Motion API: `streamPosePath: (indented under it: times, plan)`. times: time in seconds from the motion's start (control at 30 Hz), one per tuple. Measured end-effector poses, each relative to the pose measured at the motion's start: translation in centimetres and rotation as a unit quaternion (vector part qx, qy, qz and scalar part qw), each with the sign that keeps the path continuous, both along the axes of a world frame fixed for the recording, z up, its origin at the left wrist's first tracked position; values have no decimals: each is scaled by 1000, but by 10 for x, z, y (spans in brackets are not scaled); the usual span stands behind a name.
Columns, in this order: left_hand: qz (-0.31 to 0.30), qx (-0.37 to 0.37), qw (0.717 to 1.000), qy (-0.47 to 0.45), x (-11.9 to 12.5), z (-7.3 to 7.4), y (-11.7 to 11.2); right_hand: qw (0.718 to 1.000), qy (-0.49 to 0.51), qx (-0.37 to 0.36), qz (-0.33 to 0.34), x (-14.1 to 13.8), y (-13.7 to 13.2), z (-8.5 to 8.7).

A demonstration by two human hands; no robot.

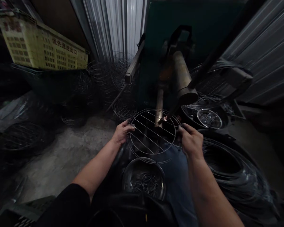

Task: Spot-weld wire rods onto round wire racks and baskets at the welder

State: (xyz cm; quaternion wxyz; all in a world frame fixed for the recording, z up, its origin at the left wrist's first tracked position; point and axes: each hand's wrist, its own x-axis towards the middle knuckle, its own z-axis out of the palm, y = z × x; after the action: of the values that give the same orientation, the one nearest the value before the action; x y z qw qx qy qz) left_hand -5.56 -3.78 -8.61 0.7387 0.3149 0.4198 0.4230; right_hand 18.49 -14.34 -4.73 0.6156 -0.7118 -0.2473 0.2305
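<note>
I hold a round wire grille (pixel 146 137), a ring with several parallel cross wires, in front of me. My left hand (pixel 121 132) is closed on its left rim and my right hand (pixel 191 140) is closed on its right rim. The grille lies under the tip of a spot-welding machine's electrode arm (pixel 182 80). A small glowing point (pixel 165 118) shows where the tip meets a cross wire. The lower electrode (pixel 159 105) stands beneath the grille.
A metal bowl of small wire pieces (pixel 144 182) sits below the grille by my lap. Another bowl (pixel 209 118) lies right of the machine. Coiled wire rings (pixel 229 170) pile at the right. Stacked wire baskets (pixel 113 82) and a yellow crate (pixel 42 47) stand at the left.
</note>
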Motion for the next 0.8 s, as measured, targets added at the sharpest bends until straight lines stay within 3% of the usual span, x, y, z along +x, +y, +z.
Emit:
streamPosePath:
  times: [0.13,0.23,0.33,0.6,0.8]
  plan:
    - [-22,-20,999,42,-6,30,-9,990,122,37,-55,-8,-6,9]
    - [-51,-9,998,28,-2,50,-11,988,125,50,-71,-7,-12,14]
    - [-40,-1,999,9,10,62,-7,988,126,49,-74,4,-9,13]
    - [-18,53,998,13,34,62,-6,997,71,2,-20,50,40,9]
    - [34,-7,999,18,56,59,-1,1000,27,-1,16,62,60,23]
